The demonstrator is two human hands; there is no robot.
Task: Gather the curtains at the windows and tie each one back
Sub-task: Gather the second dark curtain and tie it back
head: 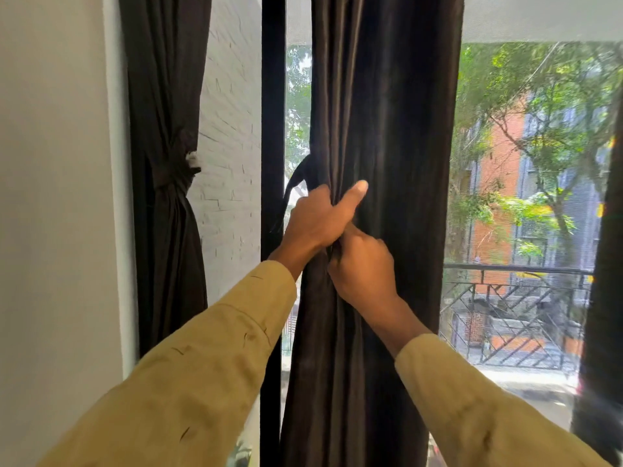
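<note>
Three dark curtains (pixel 387 129) — one tied — two hands (pixel 320 220), two sleeves (pixel 209 372)

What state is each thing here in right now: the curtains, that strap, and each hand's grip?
Far-left curtain: gathered, tied back at mid-height.
Middle curtain: bunched into folds, not yet tied.
Left grip: hand clutching the middle curtain's folds.
Right grip: hand's fingers curled into the same folds, just below.
Dark strap: loose, poking out by the middle curtain's left edge.
</note>
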